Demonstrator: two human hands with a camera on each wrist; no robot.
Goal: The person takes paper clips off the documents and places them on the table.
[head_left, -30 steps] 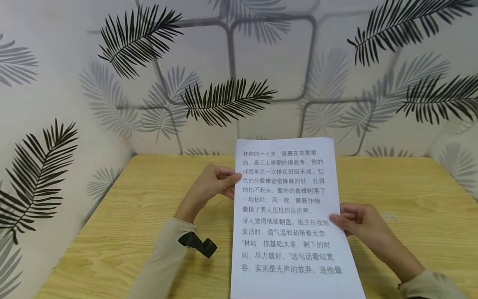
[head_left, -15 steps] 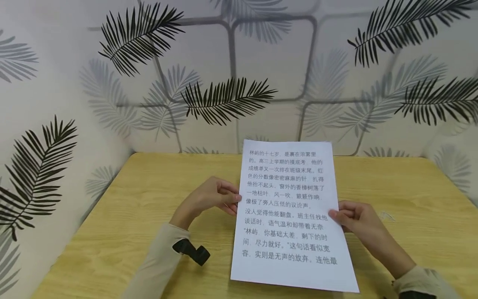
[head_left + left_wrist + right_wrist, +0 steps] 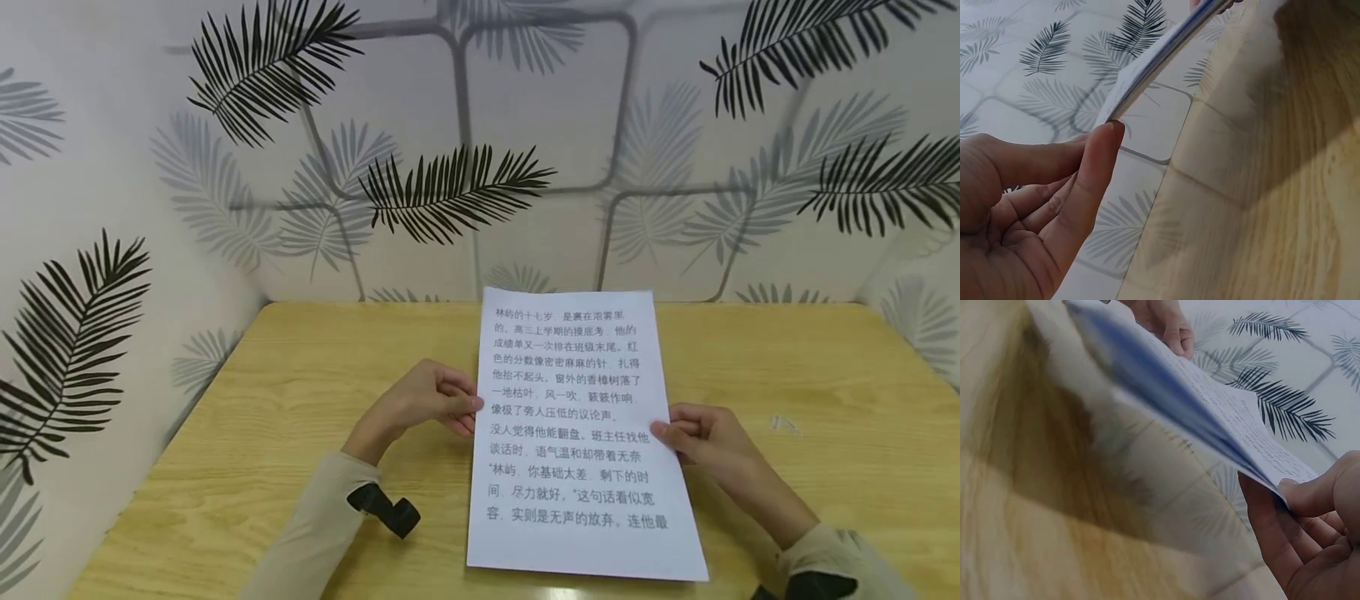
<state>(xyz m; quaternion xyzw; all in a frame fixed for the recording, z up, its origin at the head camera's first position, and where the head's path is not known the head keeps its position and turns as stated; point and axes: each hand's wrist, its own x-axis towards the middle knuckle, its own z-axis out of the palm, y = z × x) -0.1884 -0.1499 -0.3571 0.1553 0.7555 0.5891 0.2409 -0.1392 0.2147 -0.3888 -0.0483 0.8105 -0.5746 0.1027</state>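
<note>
White sheets of paper (image 3: pixel 570 554) printed with lines of dark Chinese text are held up over the wooden table, tilted with the text facing the head camera. My left hand (image 3: pixel 423 400) pinches their left edge about midway down. On the right edge, slightly lower, my right hand (image 3: pixel 712 442) grips with the thumb lying over the printed face. The left wrist view shows the paper (image 3: pixel 1141 65) edge-on between thumb and fingertip. From the right wrist, a bluish band (image 3: pixel 1166 387) shows along the paper's underside, with my right fingers beneath it.
The light wooden table (image 3: pixel 285 350) runs back to a wall (image 3: pixel 540 108) papered with dark and grey leaves. A small pale mark (image 3: pixel 783 423) lies on the table beyond my right hand. Black straps (image 3: pixel 384 508) sit on both sleeves.
The paper has tipped and shifted so that its near edge, cut off earlier, now shows. My left hand has moved down with it, and the right hand slightly left. Both keep their hold.
</note>
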